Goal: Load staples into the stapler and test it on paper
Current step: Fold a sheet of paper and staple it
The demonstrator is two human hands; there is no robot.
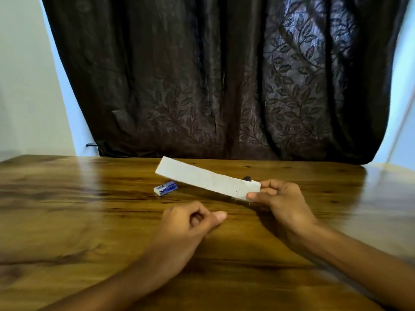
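Note:
My right hand pinches the near end of a long folded strip of white paper and holds it tilted above the wooden table. A small dark mark shows on the paper close to my thumb. Just behind the paper's held end, a black tip of the stapler peeks out; the remainder is hidden. A small blue staple box lies on the table left of the paper. My left hand hovers in front, fingers curled with the thumb sticking out, holding nothing that I can see.
A dark leaf-patterned curtain hangs right behind the table's far edge. Pale walls show on both sides of it.

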